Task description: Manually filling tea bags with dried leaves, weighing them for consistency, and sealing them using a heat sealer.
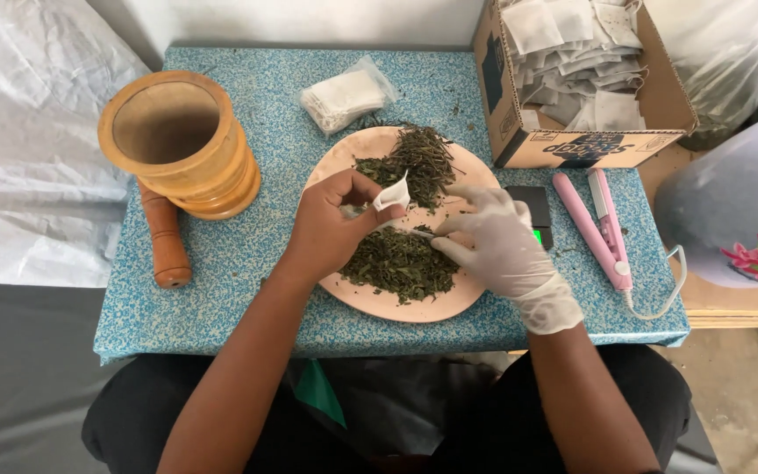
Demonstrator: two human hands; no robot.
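The bare left hand (331,230) pinches a small white paper sachet (392,195) between thumb and fingers and holds it upright, with its mouth open, just above the middle of the round pink plate (396,309). The right hand (497,246), which wears a thin white glove, is half closed, and its fingertips come together at the lower edge of the sachet; it seems to carry a pinch of dried green leaves (401,263), but I cannot tell this for sure. The leaves lie in two heaps on the plate, one on the far side and one on the near side, and the plate stands on the table with the blue speckled cover (221,307). On the left are a wooden mortar (177,145) and its wooden pestle (164,237), which lies beside it. On the far side lies a clear plastic bag of white sachets (344,96), on the far right an open cardboard box of sachets (585,79), and on the right a pink flat sealing iron (598,228), next to a small black scale (532,211). In my judgement the leaves can easily miss the narrow mouth and fall back on the plate, and a too strong pinch can close or tear the thin paper
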